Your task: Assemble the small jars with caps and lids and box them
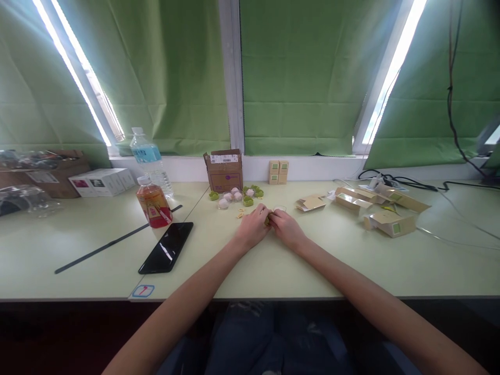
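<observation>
My left hand and my right hand meet at the middle of the pale table, fingers curled together around a small tan object that is mostly hidden between them. Just beyond the hands lie small green and white round pieces and a few tan scraps. A small clear cup sits right behind my right hand.
An open brown carton and stacked little tan boxes stand by the window sill. Flat and folded tan boxes lie at right, near cables. A black phone, a red drink bottle and a water bottle are at left.
</observation>
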`<state>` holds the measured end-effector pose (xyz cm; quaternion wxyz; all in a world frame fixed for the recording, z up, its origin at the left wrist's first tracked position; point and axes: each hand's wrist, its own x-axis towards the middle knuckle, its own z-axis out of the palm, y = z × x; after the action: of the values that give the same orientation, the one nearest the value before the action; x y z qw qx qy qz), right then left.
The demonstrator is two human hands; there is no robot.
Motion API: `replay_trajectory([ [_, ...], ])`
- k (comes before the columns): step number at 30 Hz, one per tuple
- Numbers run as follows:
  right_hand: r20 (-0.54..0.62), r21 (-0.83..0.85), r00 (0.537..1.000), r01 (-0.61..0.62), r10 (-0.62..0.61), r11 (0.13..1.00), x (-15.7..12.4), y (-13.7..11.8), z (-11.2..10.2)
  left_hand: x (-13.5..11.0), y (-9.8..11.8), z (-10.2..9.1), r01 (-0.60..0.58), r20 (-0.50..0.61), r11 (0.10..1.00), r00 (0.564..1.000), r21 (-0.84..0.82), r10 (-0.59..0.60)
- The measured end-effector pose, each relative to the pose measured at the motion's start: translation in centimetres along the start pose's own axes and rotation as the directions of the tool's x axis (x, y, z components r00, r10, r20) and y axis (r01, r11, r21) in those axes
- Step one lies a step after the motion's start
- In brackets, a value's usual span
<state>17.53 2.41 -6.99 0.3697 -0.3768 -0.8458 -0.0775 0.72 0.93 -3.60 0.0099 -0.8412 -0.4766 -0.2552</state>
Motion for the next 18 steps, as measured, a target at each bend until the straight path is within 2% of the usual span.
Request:
replay_trajectory([
  [5, -0.013, -0.031, 1.000, -0.013, 0.013, 0.999, 0.0, 0.0, 0.2, 0.0, 0.0, 0.8, -0.013, -0.037, 0.994, 0.999, -0.104, 0.009],
  [11, 0.035, 0.011, 0.999, -0.016, 0.015, 1.000, 0.0, 0.1, -0.1, 0.1, -0.5, 1.3, -0.046, -0.112, 0.967, 0.994, -0.249, 0.019],
  [15, 0.042, 0.045, 0.999, -0.012, 0.010, 0.999, 0.1, 0.0, -0.3, 0.1, -0.7, 1.5, -0.068, -0.136, 0.957, 0.990, -0.281, 0.030],
  [18, 0.047, -0.012, 0.997, -0.053, 0.053, 0.999, 0.1, -0.2, -0.4, 0.0, -0.7, 1.6, -0.087, -0.144, 0.953, 0.988, -0.290, 0.046],
])
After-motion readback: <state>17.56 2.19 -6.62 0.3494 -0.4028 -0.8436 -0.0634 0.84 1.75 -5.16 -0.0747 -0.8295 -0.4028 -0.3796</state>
